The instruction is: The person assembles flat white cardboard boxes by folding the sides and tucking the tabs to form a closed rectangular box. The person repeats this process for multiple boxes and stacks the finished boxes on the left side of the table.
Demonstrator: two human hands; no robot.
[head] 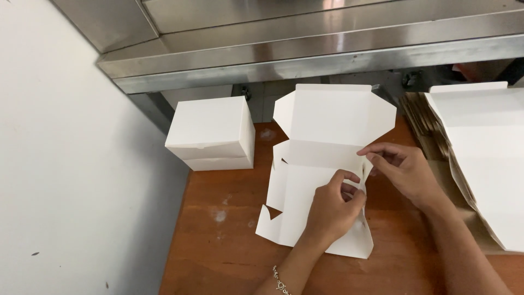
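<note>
Nearest is the left hand [333, 210], w/ a thin bracelet [280, 283] on the wrist. It pinches a side flap of the flat white box [305, 186] between thumb & fingers, so it is closed on the card. Just past it the right hand [401, 169] pinches the edge at the same corner, fingers bent and touching the card too. The box lies half folded on the brown wood counter [218, 246], about in the middle, its lid part standing up at the back. It looks like thin card: light, a bit stiff, but it will bend or crease if you squeeze hard (prob. best to hold it by the flap edges and the fold lines, not the big flat middle). It does not look slippery. Count: 1 box being folded. To the right there is 1 stack of flat white box sheets [486, 164]; I can't tell how many sheets are in it. Farther back on the left sits 1 pile of done white boxes [210, 131], looks like 2, one on top of the other. At the very back is 1 shiny metal shelf [305, 49], and a white wall [65, 164] on the left.
</note>
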